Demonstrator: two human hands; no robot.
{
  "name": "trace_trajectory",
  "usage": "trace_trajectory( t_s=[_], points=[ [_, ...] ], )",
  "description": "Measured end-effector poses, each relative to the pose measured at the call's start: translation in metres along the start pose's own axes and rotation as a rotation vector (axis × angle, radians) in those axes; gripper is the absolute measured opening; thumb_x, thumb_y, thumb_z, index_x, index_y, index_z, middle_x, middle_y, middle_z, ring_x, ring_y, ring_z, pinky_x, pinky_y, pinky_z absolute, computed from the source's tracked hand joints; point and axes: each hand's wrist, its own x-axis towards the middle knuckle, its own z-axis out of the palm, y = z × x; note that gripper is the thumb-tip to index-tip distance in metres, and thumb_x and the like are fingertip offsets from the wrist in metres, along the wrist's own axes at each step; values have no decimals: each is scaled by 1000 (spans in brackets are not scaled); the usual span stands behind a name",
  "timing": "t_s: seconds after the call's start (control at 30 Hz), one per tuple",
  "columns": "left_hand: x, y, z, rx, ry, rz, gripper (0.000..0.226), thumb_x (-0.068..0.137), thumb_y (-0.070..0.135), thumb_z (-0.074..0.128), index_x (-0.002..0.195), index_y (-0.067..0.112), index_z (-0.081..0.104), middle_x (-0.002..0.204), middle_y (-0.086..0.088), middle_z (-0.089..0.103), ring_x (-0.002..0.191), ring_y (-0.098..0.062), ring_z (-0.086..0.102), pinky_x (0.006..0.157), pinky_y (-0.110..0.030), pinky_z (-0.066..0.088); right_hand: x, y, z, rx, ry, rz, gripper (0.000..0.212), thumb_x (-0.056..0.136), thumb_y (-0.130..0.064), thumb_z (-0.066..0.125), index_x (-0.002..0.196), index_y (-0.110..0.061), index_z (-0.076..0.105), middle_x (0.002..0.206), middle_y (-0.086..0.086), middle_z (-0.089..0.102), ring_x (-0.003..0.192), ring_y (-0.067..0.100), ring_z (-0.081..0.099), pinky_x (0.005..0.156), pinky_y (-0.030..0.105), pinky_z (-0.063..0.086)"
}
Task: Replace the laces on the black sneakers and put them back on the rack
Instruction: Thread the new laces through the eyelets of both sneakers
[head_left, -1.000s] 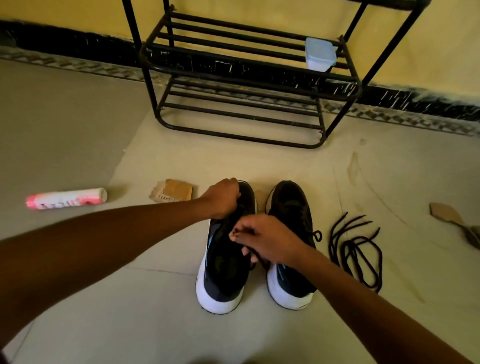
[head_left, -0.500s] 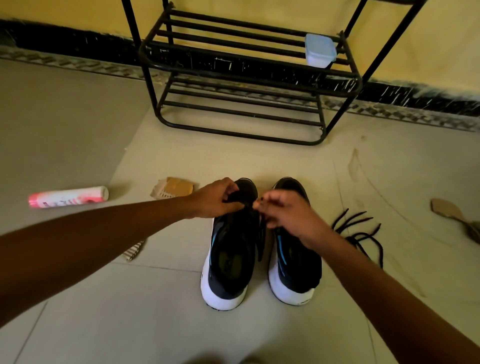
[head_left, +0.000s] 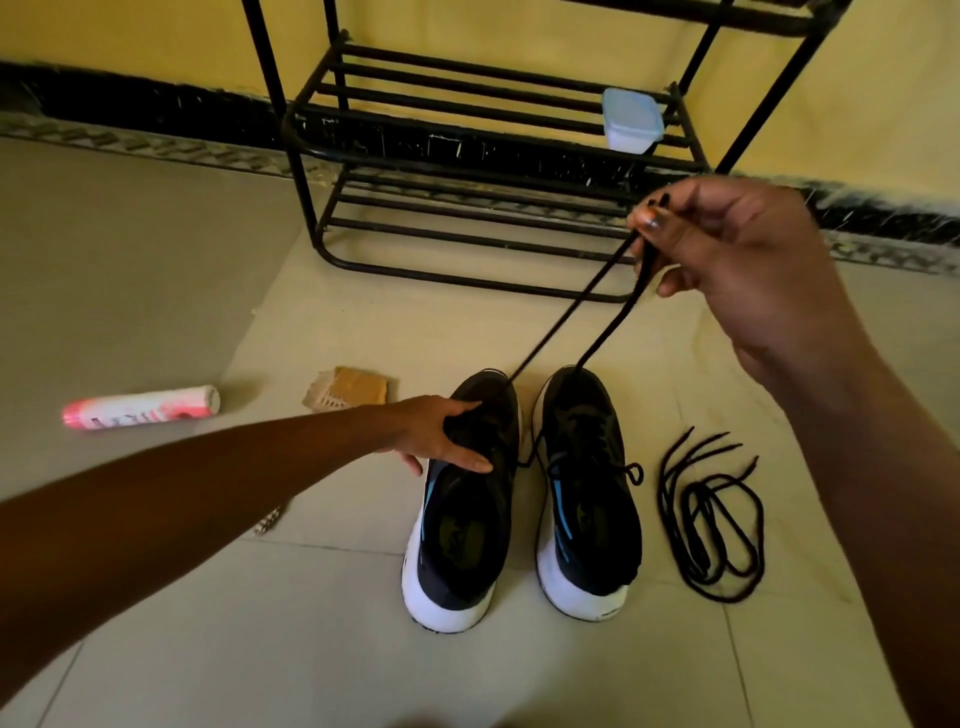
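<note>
- The right hand (head_left: 748, 270) is raised in front of the rack (head_left: 467, 156), its thumb and fingers pinching a black lace (head_left: 566, 317) whose two strands run down toward the toes of the sneakers.
- The left hand (head_left: 441, 436) rests on the left sneaker (head_left: 462, 499), fingers spread and gripping its upper near the tongue, pressing it to the floor (head_left: 156, 260).
- The right sneaker (head_left: 592, 493) stands just beside the left one, toes toward the rack; a small lace loop shows at its right side.
- A loose bundle of black laces (head_left: 711, 514) lies on the floor, right of the right sneaker.
- A pale lidded box (head_left: 631, 119) sits on a rack shelf.
- A pink and white tube (head_left: 140, 408) and a brush (head_left: 348, 395) lie to the left.
</note>
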Motion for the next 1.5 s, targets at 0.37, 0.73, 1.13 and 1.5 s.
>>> trace_trajectory(
  t_s=[0.37,0.73,1.13,1.5],
  points=[
    [-3,8,0,-47,9,-80,94,68,33,82,145,35,28,147,0,33,126,-25,43,76,-36,58,8,-28,-62,82,110,-77,19,75,-64,59,77,-45,64,73,-19,63,71,-1,61,55,13,44],
    [0,10,1,-3,-3,-97,95,70,34,80,146,33,24,149,-2,30,128,-27,42,83,-37,55,29,-59,-32,-46,109,-249,11,94,-21,54,87,-28,61,72,-14,64,69,1,60,55,15,44],
    [5,11,-4,370,315,304,21,89,18,61,106,9,71,113,-8,67,106,-21,61,87,-22,42,26,-20,1,105,112,89,14,94,-13,54,83,-18,62,74,-2,61,59,2,63,55,18,51],
    [19,24,4,624,348,300,24,92,28,55,112,22,64,117,-2,62,106,-21,57,84,-28,42,-65,67,91,-112,-1080,601,14,93,-14,57,81,-8,59,64,0,56,50,7,56,47,18,44]
  ],
)
